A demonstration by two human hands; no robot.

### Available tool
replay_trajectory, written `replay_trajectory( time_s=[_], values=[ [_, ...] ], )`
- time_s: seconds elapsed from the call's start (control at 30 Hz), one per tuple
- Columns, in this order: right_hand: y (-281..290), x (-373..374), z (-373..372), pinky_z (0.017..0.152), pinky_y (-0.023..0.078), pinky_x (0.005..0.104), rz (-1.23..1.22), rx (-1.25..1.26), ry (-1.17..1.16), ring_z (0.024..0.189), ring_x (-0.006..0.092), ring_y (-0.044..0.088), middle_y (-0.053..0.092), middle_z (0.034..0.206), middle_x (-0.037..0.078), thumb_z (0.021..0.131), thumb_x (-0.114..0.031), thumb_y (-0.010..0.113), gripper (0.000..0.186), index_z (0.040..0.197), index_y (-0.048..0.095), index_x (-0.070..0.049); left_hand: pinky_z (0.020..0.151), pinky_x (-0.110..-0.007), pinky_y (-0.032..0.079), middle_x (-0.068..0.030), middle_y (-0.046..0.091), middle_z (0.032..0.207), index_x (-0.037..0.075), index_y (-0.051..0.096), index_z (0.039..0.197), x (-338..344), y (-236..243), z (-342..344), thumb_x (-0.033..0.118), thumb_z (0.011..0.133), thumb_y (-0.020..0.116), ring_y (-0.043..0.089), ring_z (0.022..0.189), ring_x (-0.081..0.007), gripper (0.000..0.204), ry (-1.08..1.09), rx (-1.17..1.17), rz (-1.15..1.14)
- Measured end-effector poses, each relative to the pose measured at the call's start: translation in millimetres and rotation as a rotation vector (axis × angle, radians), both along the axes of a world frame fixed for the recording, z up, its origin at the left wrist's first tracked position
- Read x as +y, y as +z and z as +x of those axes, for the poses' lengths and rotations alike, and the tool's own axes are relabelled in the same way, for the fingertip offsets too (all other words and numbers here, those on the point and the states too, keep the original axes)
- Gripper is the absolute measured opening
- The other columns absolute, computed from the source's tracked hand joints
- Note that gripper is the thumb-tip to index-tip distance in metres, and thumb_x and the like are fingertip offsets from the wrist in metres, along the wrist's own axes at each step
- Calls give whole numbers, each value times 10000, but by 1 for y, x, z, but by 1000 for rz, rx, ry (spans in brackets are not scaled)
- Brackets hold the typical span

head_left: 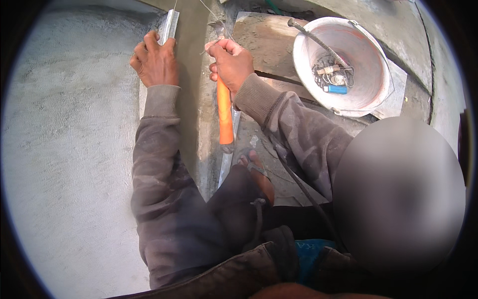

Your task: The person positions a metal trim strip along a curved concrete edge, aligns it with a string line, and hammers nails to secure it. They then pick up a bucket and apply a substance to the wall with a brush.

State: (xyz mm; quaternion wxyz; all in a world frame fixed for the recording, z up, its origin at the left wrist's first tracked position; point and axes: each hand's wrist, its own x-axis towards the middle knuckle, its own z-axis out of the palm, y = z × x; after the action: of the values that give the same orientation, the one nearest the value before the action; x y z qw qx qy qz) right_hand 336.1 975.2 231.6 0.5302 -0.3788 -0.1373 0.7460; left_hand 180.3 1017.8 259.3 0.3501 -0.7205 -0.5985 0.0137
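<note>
My left hand (pixel 157 61) is closed over a narrow silver metal strip (pixel 170 26), pressing it along the edge of the grey plastered surface (pixel 74 129). A thin line rises from the strip's far end. My right hand (pixel 233 62) is closed round the upper part of an orange-handled tool (pixel 225 112), which hangs down toward me. Its thumb and forefinger are pinched together near a thin wire or string, and a small grey metal piece (pixel 217 27) shows just beyond them. Whether that piece belongs to the tool, I cannot tell.
At the right stands a dirty white bucket (pixel 306 37) with a wire handle. A ribbed metal rod (pixel 316 40) leans in it over a blue item (pixel 335 89), a string coil (pixel 339 78) and small metal bits. Boards (pixel 264 40) lie beside it. My sandalled foot (pixel 261 174) is below the tool.
</note>
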Motion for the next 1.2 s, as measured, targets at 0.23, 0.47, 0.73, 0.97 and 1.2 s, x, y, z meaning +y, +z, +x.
replay_trajectory(
  time_s=[0.23, 0.47, 0.73, 0.97, 1.2],
  values=[
    [-17, 34, -22, 461, 407, 254, -34, 200, -295, 530, 85, 447, 535, 837, 32, 842, -64, 619, 125, 929, 529, -61, 636, -314, 476, 42, 542, 827, 181, 653, 768, -1, -10, 5, 169, 804, 645, 590, 854, -160, 38, -51, 209, -97],
    [-52, 45, -19, 447, 399, 262, -112, 271, -295, 513, 92, 466, 570, 867, 71, 852, -50, 614, 167, 967, 493, -41, 504, -346, 571, -10, 597, 882, 99, 609, 833, 9, -28, 19, 123, 874, 596, 709, 693, -194, 49, 122, 198, -170],
    [-61, 62, -6, 580, 565, 295, 91, 36, -323, 707, 207, 701, 593, 940, 126, 904, -61, 564, 129, 914, 444, -15, 583, -405, 582, -160, 593, 1006, 11, 580, 986, 12, -27, 50, 98, 895, 581, 709, 705, -327, 126, 333, -63, -250],
    [-61, 83, 9, 615, 554, 290, 226, -60, -275, 734, 170, 701, 625, 847, 95, 922, -77, 557, 92, 920, 499, -7, 843, -448, 520, -255, 577, 1170, -54, 549, 1242, 14, -41, 64, 157, 935, 538, 630, 995, -395, 373, 410, -510, -74],
    [-64, 89, 14, 637, 520, 301, 313, -591, -134, 669, 132, 654, 646, 680, 31, 878, -114, 639, 137, 952, 735, -51, 954, -415, 468, -241, 566, 1199, -89, 579, 1207, 15, -69, 67, 139, 901, 593, 553, 1147, -348, 382, 285, -784, 225]
  ],
)
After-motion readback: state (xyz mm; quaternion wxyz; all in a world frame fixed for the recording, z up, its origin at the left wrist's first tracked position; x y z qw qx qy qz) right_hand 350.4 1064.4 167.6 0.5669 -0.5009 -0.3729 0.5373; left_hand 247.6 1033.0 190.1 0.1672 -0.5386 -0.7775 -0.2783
